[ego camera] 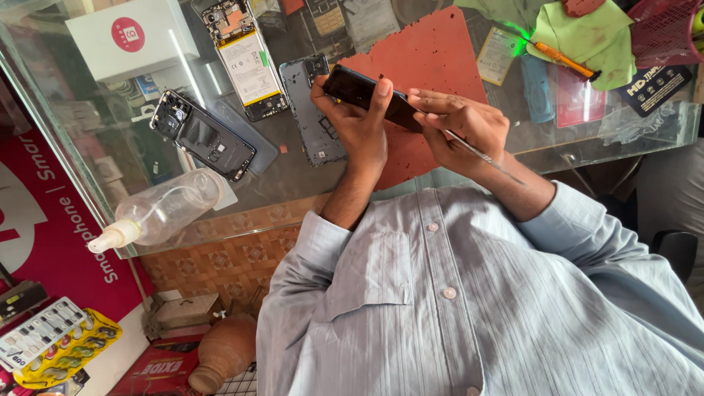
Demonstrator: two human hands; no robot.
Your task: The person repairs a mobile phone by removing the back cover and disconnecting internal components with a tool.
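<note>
Gripping a dark phone (370, 97), left hand (359, 121); right hand (462, 125) pinches a thin tool (484, 155), seemingly metal.

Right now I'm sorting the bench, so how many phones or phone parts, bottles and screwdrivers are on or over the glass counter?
Phones and phone parts: 4 (dark phone held in both hands, opened phone with battery, opened black phone, grey back cover)
Spray bottles: 1 (clear bottle)
Screwdrivers: 1 (orange screwdriver)
Total: 6
</note>
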